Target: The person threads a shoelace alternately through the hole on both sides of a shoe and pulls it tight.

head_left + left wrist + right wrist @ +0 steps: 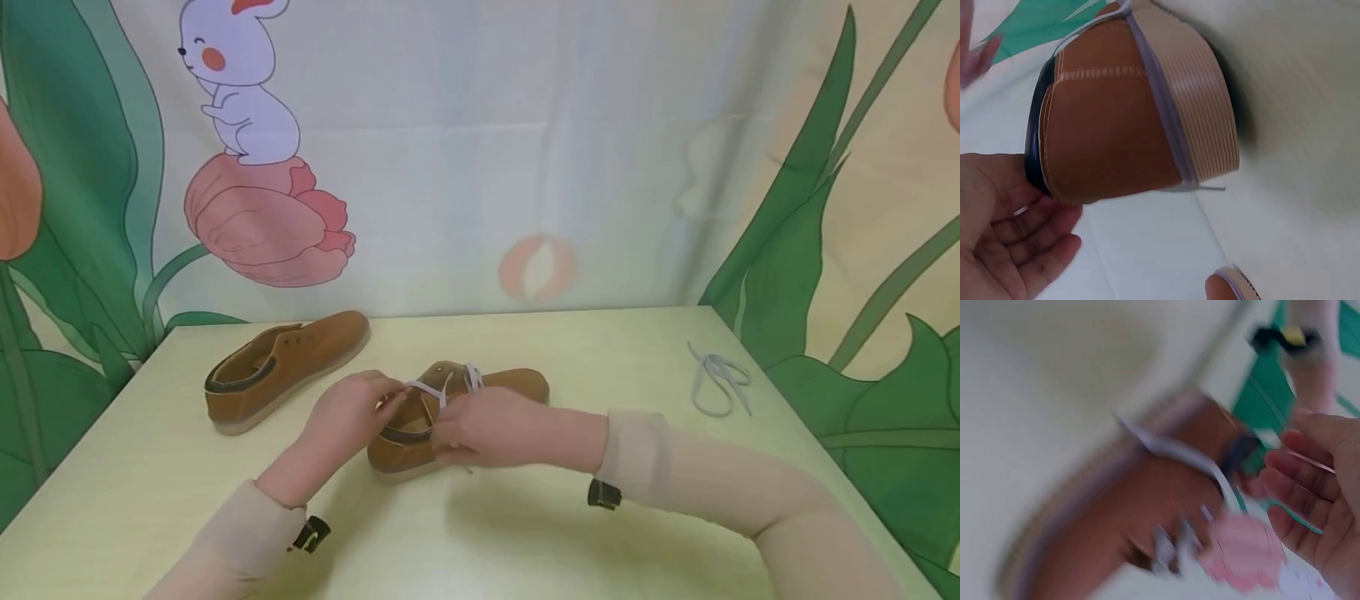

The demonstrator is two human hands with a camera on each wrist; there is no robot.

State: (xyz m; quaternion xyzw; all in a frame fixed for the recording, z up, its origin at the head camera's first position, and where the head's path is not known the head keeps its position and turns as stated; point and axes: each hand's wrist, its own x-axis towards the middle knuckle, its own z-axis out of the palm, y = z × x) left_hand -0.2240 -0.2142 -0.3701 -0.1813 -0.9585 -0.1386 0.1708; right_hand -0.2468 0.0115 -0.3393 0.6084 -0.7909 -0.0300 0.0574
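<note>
A brown leather shoe [522, 384] sits mid-table with its toe to the right and its heel toward my left side. Pale shoelace [474, 377] threads its front eyelets, and one end drapes down the near side in the right wrist view. My left hand [350, 412], at the collar, pinches a stretch of the lace between thumb and forefinger. Over the near side of the shoe, my right hand [491, 427] has its fingers curled, with the lace running to its fingertips. A thin pale strand crosses those fingers in the blurred right wrist view.
A second brown shoe [251, 395], its eyelets unlaced, stands at the back left. Another pale shoelace [720, 379] lies loosely looped on the table's right side. Behind the pale table [615, 354] hangs a cloth printed with a rabbit [251, 117] and tulips.
</note>
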